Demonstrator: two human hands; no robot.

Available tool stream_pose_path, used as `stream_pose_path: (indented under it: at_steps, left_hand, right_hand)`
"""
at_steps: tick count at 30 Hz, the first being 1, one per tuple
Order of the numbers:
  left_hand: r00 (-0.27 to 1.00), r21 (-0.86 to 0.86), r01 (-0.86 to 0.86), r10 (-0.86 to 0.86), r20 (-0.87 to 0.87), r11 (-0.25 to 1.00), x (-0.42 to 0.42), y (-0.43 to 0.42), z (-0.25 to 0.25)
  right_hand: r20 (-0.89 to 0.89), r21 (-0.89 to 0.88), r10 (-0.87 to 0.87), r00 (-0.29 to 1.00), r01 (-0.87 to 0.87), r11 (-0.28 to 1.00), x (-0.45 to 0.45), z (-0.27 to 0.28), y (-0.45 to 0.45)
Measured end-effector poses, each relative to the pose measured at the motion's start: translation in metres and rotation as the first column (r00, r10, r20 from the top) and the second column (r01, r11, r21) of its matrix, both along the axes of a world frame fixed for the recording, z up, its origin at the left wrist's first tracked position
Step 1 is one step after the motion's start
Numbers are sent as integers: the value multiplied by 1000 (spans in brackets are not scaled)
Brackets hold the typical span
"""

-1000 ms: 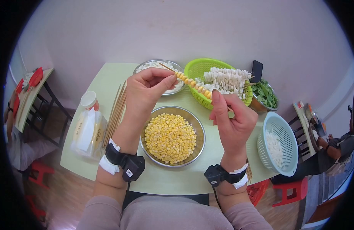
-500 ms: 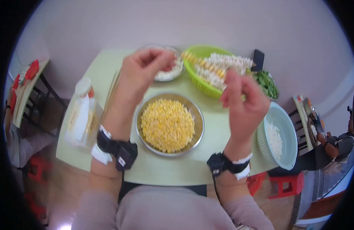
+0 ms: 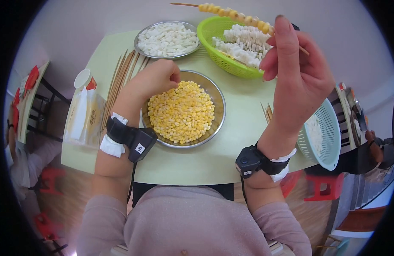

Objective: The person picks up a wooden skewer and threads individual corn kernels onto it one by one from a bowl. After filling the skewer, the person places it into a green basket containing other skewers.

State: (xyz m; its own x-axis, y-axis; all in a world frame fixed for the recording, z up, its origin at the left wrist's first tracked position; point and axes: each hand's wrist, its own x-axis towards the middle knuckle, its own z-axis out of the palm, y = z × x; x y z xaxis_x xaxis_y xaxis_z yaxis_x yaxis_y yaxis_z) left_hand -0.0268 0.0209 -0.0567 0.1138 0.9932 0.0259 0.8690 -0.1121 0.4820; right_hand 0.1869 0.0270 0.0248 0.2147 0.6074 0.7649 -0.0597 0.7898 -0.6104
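Observation:
My right hand [image 3: 300,72] is raised at the right, its thumb and fingers closed on a corn skewer [image 3: 236,15]. Yellow kernels are threaded along the stick, and its bare pointed end sticks out to the left. My left hand [image 3: 159,76] reaches over the upper left rim of a steel bowl [image 3: 222,109]. Its fingers are bent together at the edge of the loose corn kernels [image 3: 182,115]; whatever is between the fingertips is hidden. Behind the skewer, a green basket [image 3: 214,55] holds skewers of white pieces.
A steel plate of white pieces [image 3: 167,39] stands at the back. Bare bamboo sticks [image 3: 120,77], a tissue pack [image 3: 84,115] and a paper cup [image 3: 85,80] are at the left. A pale blue basket [image 3: 327,141] stands right. Other people sit at side tables.
My left hand has come down from its raised position to the corn bowl. My right hand has lifted the corn skewer up and to the right. The view has also shifted.

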Motion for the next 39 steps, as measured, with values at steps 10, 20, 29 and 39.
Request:
stream_pose_path:
  at_steps: [10,20,29,39]
  left_hand:
    - [996,33,13,-10,-92,999,4,10,-43]
    - [997,231,8,9,-72,973,7,-1,-50]
    - [1000,353,-2,8,-15,936,3,-18,-61]
    - [601,254,-501,121,790,828,1,-40,-61]
  right_hand:
    - [102,78,61,993,-69,995,28,17,-10]
    - [146,116,114,983,-131,985,25,15,2]
    - [332,-5,116,936,-122,993,3,8,-10]
    - [516,67,63,854,-114,991,-29,-34,-16]
